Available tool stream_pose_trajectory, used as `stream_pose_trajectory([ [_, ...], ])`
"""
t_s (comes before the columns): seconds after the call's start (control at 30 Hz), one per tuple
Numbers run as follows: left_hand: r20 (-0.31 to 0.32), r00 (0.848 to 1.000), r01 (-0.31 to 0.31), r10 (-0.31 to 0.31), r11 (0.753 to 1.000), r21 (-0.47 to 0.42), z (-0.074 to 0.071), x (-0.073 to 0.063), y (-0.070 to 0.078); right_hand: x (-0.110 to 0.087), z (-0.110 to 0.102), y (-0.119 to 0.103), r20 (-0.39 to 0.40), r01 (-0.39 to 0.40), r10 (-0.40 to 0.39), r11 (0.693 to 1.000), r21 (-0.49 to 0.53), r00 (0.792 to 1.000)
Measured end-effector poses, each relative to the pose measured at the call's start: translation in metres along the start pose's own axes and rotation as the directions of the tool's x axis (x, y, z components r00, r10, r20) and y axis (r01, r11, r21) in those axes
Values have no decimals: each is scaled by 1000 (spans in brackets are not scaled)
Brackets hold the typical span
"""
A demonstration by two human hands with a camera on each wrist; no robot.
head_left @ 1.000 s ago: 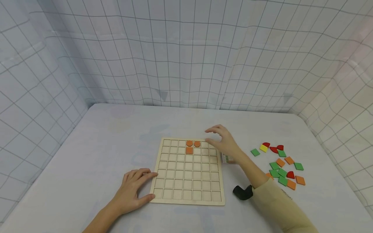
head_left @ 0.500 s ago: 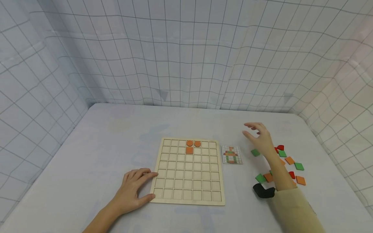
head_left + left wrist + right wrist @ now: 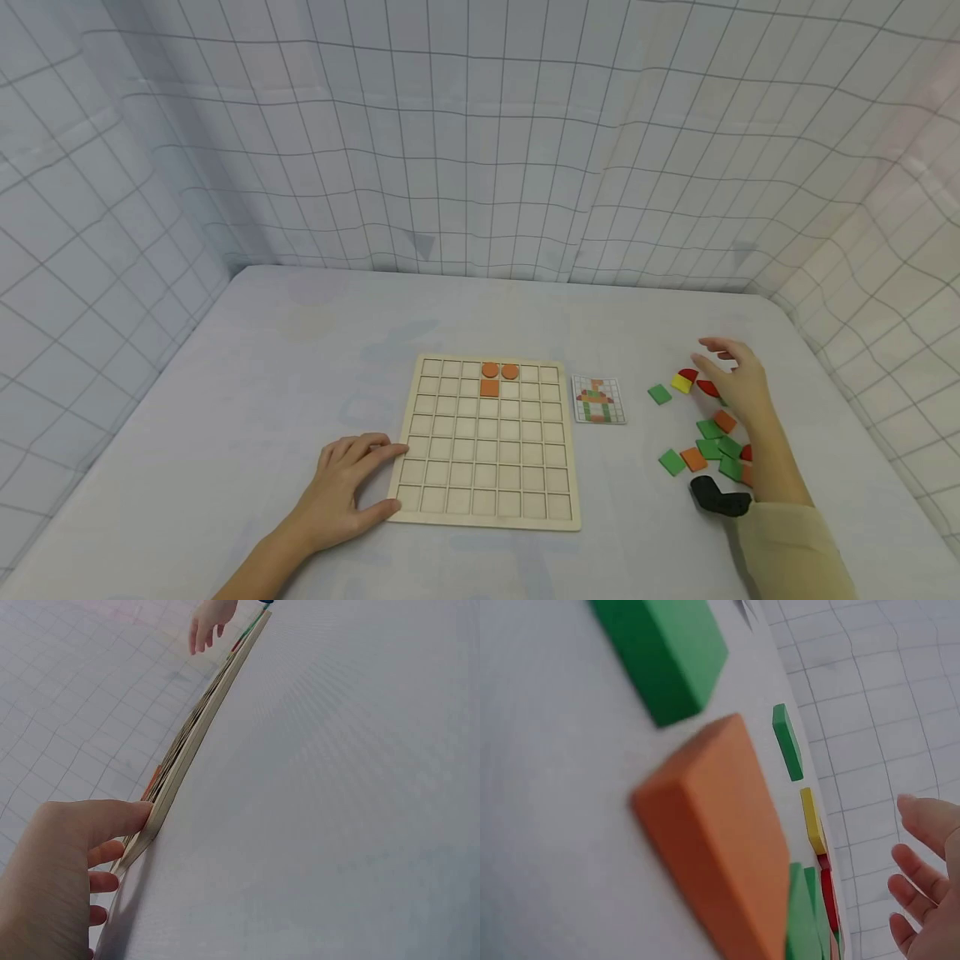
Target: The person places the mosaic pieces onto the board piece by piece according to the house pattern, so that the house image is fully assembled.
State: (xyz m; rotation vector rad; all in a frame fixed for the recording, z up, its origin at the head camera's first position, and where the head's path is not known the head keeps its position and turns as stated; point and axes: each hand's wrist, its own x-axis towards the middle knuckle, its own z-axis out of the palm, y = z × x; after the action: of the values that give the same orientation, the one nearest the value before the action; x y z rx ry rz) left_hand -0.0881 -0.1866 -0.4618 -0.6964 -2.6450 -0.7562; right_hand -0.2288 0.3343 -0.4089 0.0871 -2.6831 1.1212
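On the left of the worktop (image 3: 300, 358), the left hand (image 3: 333, 497) rests with relaxed, spread fingers, thumb and index fingertip touching the left edge of the gridded board (image 3: 486, 454) toward its near corner. The board lies flat at the middle. In its farthest row, two orange discs (image 3: 510, 372) sit in adjoining cells; an orange square (image 3: 490, 388) fills the cell just nearer than the left disc. Just right of the board lies a patterned card (image 3: 598, 400). Farther right, loose pieces are scattered: a lone green square (image 3: 660, 394), a yellow square (image 3: 682, 383) against a red piece, another red piece (image 3: 708, 388), and a nearer cluster of green and orange squares. Over the far pieces, the right hand (image 3: 738, 385) is released, fingers loosely bent, thumb apart, holding nothing. A black band (image 3: 720, 497) shows beside its pale sleeve (image 3: 795, 542).
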Motion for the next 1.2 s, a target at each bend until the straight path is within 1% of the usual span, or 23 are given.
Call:
stream_pose_trajectory([
  [0.07, 0, 1000, 0, 0, 1000, 0, 0, 0, 0, -2, -2, 5, 10, -20, 20, 1000, -11, 1000],
  [0.2, 1, 1000, 5, -5, 1000, 0, 0, 0, 1, -3, -2, 13, 36, -32, 34, 998, -56, 999],
  [0.3, 4, 1000, 8, -8, 1000, -3, 0, 1, 1, -4, -2, 18, 60, -14, 18, 997, -79, 998],
  [0.4, 5, 1000, 9, -9, 1000, -2, 0, 1, 1, -4, -1, 22, 81, 23, -17, 997, -78, 997],
  [0.6, 6, 1000, 10, -10, 1000, -1, 0, 1, 0, -4, 3, 32, 73, 81, -74, 992, -94, 995],
  [0.77, 6, 1000, 8, -8, 1000, -6, 0, 1, 0, -4, 4, 36, 77, 91, -83, 990, -108, 994],
  [1.2, 3, 1000, 8, -8, 1000, -12, -1, 1, 1, -6, 2, 40, 108, 110, -98, 988, -105, 989],
])
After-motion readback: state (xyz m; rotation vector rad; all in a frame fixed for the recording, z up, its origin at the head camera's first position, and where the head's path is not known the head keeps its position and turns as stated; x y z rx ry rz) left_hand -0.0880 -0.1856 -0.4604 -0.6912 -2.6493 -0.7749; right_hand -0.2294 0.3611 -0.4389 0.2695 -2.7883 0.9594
